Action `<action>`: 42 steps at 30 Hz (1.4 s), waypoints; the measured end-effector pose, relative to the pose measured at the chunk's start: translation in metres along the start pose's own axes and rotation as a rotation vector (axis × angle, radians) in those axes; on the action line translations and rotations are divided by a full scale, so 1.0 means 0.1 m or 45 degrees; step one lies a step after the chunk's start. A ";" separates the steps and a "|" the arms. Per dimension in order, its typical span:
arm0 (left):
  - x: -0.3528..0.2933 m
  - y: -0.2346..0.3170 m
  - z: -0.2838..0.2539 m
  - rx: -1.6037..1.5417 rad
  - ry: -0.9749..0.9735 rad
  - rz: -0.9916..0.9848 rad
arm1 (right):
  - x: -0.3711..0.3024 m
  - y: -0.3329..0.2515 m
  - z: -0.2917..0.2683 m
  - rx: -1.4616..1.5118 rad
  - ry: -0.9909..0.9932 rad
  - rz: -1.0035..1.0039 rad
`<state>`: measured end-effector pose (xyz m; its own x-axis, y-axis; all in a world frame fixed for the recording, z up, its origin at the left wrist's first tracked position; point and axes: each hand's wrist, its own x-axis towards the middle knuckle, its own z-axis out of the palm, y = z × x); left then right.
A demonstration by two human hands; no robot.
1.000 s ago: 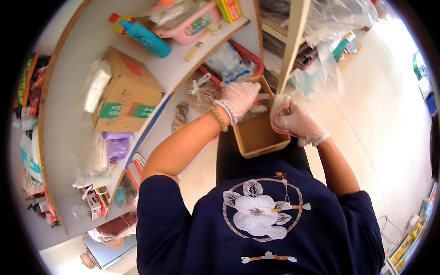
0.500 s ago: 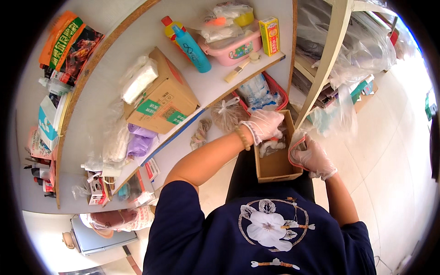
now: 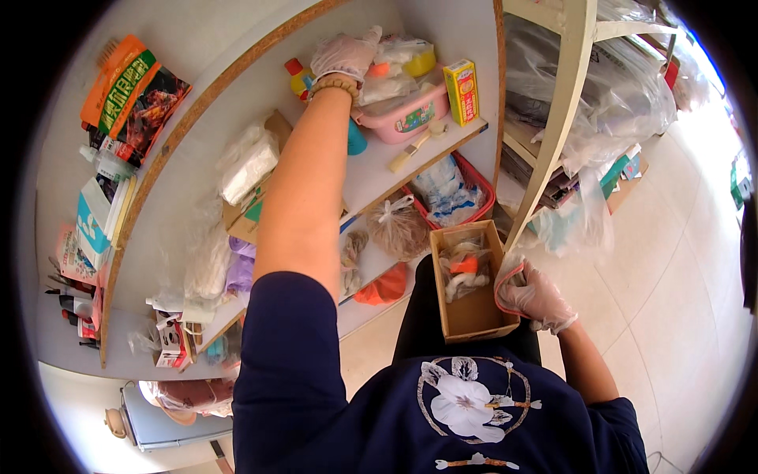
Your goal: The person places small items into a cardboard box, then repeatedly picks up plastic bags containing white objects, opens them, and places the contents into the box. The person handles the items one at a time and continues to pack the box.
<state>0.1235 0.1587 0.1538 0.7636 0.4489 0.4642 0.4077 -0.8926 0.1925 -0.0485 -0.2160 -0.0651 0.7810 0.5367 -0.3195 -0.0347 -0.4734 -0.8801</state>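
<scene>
My left hand (image 3: 346, 57), in a clear glove, is stretched up to the upper shelf, beside the pink plastic basket (image 3: 407, 114). Its fingers look extended, though some are hidden; nothing shows in them. The forearm partly covers a blue bottle (image 3: 357, 139) and a carton. In my gloved right hand (image 3: 537, 299) is a folded grey cloth with a reddish edge (image 3: 509, 286), against the side of an open cardboard box (image 3: 480, 317). Inside the box lie clear plastic bags, an orange piece (image 3: 466, 264) and something white.
A yellow box (image 3: 461, 93) and a flat brush (image 3: 410, 153) stand and lie on the upper shelf. Below are a red basket (image 3: 487, 189) and a tied bag (image 3: 399, 227). A pale rack post (image 3: 560, 118) rises just beyond my right hand.
My left hand has left the cardboard box and moved up and left to the upper shelf. The orange piece in the box now shows. My right hand stays with the cloth.
</scene>
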 end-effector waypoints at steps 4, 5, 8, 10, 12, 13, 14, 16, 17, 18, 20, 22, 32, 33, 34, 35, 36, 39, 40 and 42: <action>0.26 -0.06 0.15 0.001 -0.178 -0.054 | 0.03 0.10 0.04 -0.016 0.029 -0.017; 0.29 -0.04 0.19 0.033 -0.202 -0.022 | 0.03 0.13 0.04 0.022 0.027 -0.031; 0.34 0.04 0.24 -0.131 -0.050 -0.128 | 0.03 0.17 0.04 0.107 0.020 -0.057; 0.28 0.14 0.28 -0.154 0.085 -0.114 | 0.03 0.19 0.03 0.127 0.023 -0.037; 0.29 0.09 0.28 -0.124 0.168 -0.102 | 0.04 0.10 0.01 0.026 -0.001 0.039; 0.35 0.00 0.33 -0.091 0.173 -0.092 | 0.02 0.05 0.00 -0.025 -0.011 0.077; 0.39 -0.08 0.35 -0.063 0.176 -0.082 | -0.01 -0.04 -0.01 0.000 -0.025 0.094; 0.33 0.05 0.37 -0.120 -0.103 -0.044 | -0.10 -0.13 -0.05 0.063 -0.008 0.167; 0.33 0.02 0.26 -0.125 -0.216 -0.037 | -0.09 -0.09 -0.04 0.029 0.005 0.141; 0.40 -0.09 0.34 -0.258 -0.095 -0.125 | -0.05 -0.01 0.00 -0.010 0.014 0.112; 0.53 -0.24 0.40 -0.213 -0.113 -0.178 | -0.01 0.01 0.02 -0.043 0.009 0.107; 0.58 -0.27 0.43 -0.212 0.022 -0.162 | 0.01 -0.03 0.02 -0.033 -0.016 0.122; -0.21 0.35 0.13 -0.993 0.494 0.161 | 0.06 0.37 -0.19 0.464 -0.150 -0.107; -0.28 0.32 0.12 -1.080 0.520 0.183 | 0.05 0.49 -0.32 0.506 -0.201 -0.088; -0.36 0.27 0.12 -1.252 0.484 0.215 | 0.04 0.64 -0.45 0.548 -0.251 -0.069; -0.54 0.31 0.08 -1.357 0.407 0.199 | -0.01 0.58 -0.54 0.616 -0.275 -0.076; -0.78 0.39 0.00 -1.472 0.325 0.186 | -0.08 0.53 -0.63 0.681 -0.290 -0.079; -1.27 0.41 0.00 -1.435 0.174 0.290 | -0.24 0.48 -0.87 0.370 -0.125 -0.470; -1.41 0.41 0.03 -1.362 0.137 0.351 | -0.23 0.50 -0.93 0.118 0.007 -0.611; -1.70 0.47 0.07 -1.348 0.038 0.438 | -0.21 0.40 -1.05 -0.367 0.208 -0.797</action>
<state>0.0170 0.0407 0.0778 0.7355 0.1824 0.6525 -0.4672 -0.5609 0.6835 -0.0003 -0.3194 -0.0566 0.6845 0.6677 0.2925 0.6001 -0.2884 -0.7462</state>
